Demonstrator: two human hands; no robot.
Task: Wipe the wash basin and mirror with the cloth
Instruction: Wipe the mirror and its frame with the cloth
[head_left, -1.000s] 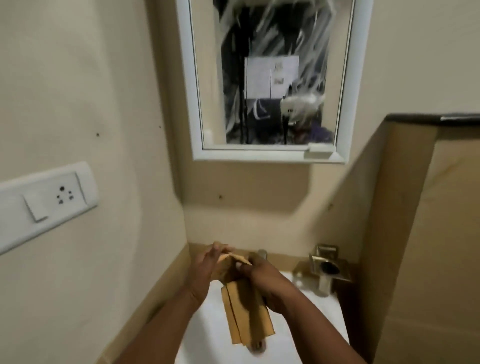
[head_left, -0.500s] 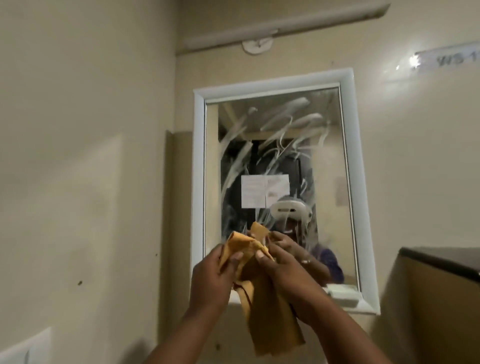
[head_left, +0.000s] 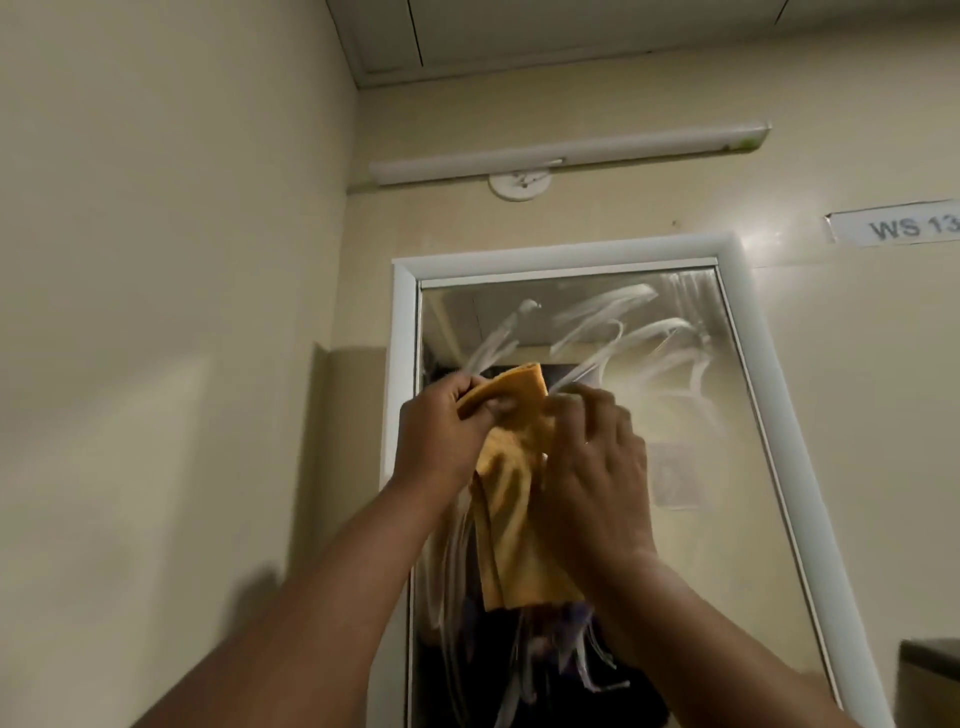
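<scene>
Standing before the wall mirror (head_left: 597, 415), the person held both hands raised at its middle with the orange cloth (head_left: 511, 499) between them. The left hand (head_left: 441, 431) was clamped on the cloth's upper fold, thumb and fingers pinching a doubled edge. The right hand (head_left: 597, 467) was closed over the cloth's right side, fingers curled across it; how firmly it gripped could not be told, as that hand was slightly blurred. The rest of the cloth hung loose below the hands, in front of the glass. Whether any part of it touched the glass could not be told.

The mirror sat in a white frame (head_left: 402, 364) and carried pale curved streaks across its upper half, toward the top right corner, with more streaks low down near the bottom edge. A tube light (head_left: 566, 156) ran above the frame, and a label (head_left: 893, 226) reading "WS 13" was fixed to the wall at the right. The wash basin was out of view.

Judgement: the cloth appeared soft, light and limp, draping in folds under its own weight, so it would give no resistance and would bunch or slip if held by one corner. It would be best gathered into a flat pad under the palm, folded edges tucked in. The mirror still showed smears and looked unfinished.
</scene>
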